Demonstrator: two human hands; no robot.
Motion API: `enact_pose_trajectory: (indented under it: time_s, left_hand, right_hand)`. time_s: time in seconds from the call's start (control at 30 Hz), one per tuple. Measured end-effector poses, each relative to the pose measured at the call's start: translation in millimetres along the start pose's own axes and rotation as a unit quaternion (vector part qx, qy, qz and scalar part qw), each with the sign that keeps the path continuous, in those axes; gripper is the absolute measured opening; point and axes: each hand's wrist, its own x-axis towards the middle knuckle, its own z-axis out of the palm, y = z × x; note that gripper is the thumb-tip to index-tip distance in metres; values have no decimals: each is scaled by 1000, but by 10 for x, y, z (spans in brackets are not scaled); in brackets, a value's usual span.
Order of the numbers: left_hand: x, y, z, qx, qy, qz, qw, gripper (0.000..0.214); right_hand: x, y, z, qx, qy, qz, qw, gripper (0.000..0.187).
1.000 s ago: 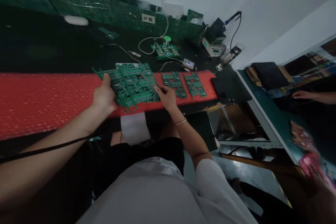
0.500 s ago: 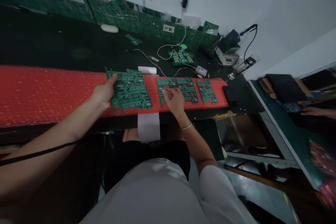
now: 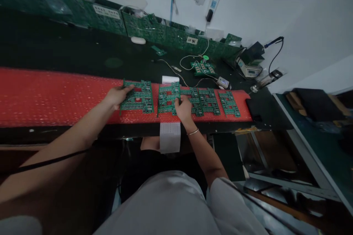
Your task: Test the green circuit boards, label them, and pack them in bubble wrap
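Observation:
Green circuit board panels lie in a row on a long red bubble-wrap strip. My left hand pinches the left edge of one panel that lies flat on the strip. My right hand grips the right side of a second panel just beside it. Further right lie three more panels, the last one near the strip's end. A thin bracelet sits on my right wrist.
Behind the strip is a dark bench top with stacked green boards along the wall, white cables, a small board jig, a meter and a soldering station. A white paper slip hangs over the bench edge.
My right hand has laid one panel down beside the earlier ones and now holds another from the stack. The left hand's stack has shrunk to a single flat panel. The camera tilted up.

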Motion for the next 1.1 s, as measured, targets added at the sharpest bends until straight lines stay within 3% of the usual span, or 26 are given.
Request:
enact_pose_trajectory:
  time_s: [0.07,0.13,0.23,0.33,0.47,0.6,0.73,0.83,1.1]
  left_hand:
    - [11,-14,-26,79,-38,10,996,29]
    - [3,-41,-19,214,-57,74,972,31]
    - [-21,-73,13,453,-19,181,873,40]
    - [-66,-87,36,597,13,203,776,64]
    - [-156,-110,56,682,12,193,705,74]
    - [-257,-161,83,701,27,208,681,78]
    - [-321,-210,115,705,37,219,674,83]
    - [-321,-225,132,701,38,228,674,83]
    - [-323,-238,145,688,33,231,687,87]
  right_hand:
    - [-86,-19,-2,-128,11,-74,989,30]
    - [-155,-4,18,-185,-17,-144,972,36]
    - [-174,73,56,-198,-78,-216,953,44]
    - [-139,146,51,-195,-111,-247,943,47]
    - [-115,164,10,-192,-124,-250,941,49]
    - [-42,259,-108,-188,-92,-229,951,48]
    - [84,522,-384,-264,-31,-82,960,57]
    - [98,691,-563,-310,-58,-5,949,63]
    - [4,697,-662,-323,-56,22,944,69]
